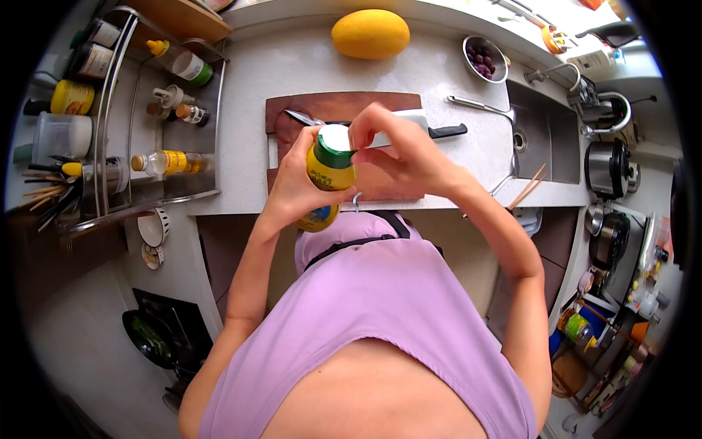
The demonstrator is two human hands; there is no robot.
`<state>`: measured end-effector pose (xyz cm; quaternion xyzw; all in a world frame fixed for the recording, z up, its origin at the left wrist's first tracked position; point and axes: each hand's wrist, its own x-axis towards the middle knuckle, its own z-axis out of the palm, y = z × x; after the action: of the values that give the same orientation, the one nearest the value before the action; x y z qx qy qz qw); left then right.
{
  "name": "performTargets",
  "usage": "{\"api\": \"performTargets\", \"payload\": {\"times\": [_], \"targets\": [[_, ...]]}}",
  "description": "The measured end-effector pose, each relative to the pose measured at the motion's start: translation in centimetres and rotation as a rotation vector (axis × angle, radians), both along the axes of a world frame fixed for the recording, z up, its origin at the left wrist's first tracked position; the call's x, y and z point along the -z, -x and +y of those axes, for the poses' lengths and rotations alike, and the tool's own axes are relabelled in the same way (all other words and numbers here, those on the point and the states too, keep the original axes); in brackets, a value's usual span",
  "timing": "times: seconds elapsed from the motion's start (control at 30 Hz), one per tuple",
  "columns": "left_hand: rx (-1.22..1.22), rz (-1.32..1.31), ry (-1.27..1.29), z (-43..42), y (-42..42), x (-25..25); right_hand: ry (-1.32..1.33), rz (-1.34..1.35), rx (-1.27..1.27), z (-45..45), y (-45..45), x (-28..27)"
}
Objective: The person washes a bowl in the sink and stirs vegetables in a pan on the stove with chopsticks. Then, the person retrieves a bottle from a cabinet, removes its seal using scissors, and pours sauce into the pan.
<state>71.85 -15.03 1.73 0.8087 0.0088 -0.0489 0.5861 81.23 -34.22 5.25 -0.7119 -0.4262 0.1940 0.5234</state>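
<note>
My left hand (pixel 292 192) is wrapped around a yellow canister (pixel 333 174) with printed labelling, held upright above the front edge of the counter. Its lid (pixel 336 139) has a white top and a green rim. At the right side of that lid, my right hand (pixel 401 150) has its finger and thumb closed on the green rim. Behind both hands lies a brown cutting board (pixel 289 106). A knife (pixel 447 132) with a broad blade and black handle rests across it, partly covered by my right hand. A second pointed blade (pixel 298 117) shows at the left.
A yellow melon (pixel 371 34) and a metal bowl (pixel 468 47) of dark grapes stand at the back. A long silver utensil (pixel 479 105) lies before the sink (pixel 567 168). On the left, a metal rack (pixel 218 157) holds several bottles. Chopsticks (pixel 528 186) stick out at the right edge.
</note>
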Motion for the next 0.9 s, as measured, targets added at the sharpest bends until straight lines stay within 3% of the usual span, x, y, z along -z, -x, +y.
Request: {"api": "performTargets", "payload": {"times": [0.03,0.13,0.17,0.23,0.3,0.4,0.43,0.5,0.57,0.67,0.77,0.8,0.83,0.9], "targets": [[-0.015,-0.002,-0.005,0.7,-0.1,0.2,-0.161,0.114,-0.007,0.1,-0.6,0.8],[-0.123,0.055,0.463,2.8,0.2,2.2,-0.085,0.205,0.290,0.3,-2.7,3.7],[-0.138,0.043,0.453,3.4,0.3,3.0,-0.096,0.199,0.272,0.6,-3.4,6.5],[-0.225,0.029,0.730,4.9,1.0,4.9,0.241,-0.305,0.171,2.0,-3.9,13.3],[-0.301,-0.048,0.691,5.7,1.1,6.4,0.336,-0.511,0.161,4.6,-2.6,18.2],[-0.472,-0.231,0.367,5.7,1.8,6.7,0.590,-0.617,0.264,6.5,-0.8,21.6],[-0.526,-0.272,0.123,5.7,2.0,6.8,0.621,-0.644,0.307,6.7,-0.7,21.9],[-0.709,-0.362,-0.102,4.3,2.4,7.2,0.654,-0.523,0.360,6.5,-0.6,22.1],[-0.811,-0.280,-0.038,2.9,3.1,8.2,0.696,-0.397,0.416,5.7,-0.3,22.7],[-1.014,-0.283,0.021,1.7,3.9,9.6,0.751,-0.530,0.349,4.9,-0.4,23.2],[-0.942,-0.240,-0.189,1.9,4.5,10.1,0.744,-0.446,0.296,4.4,-1.5,24.4],[-0.859,-0.226,-0.280,2.1,4.6,9.5,0.615,-0.171,0.269,4.3,-1.8,21.8],[-0.853,-0.222,-0.282,2.2,4.6,8.8,0.616,-0.165,0.272,4.0,-1.7,19.6],[-0.583,-0.166,-0.065,2.5,4.7,7.7,0.505,0.202,0.317,2.9,-1.0,15.7]]}}
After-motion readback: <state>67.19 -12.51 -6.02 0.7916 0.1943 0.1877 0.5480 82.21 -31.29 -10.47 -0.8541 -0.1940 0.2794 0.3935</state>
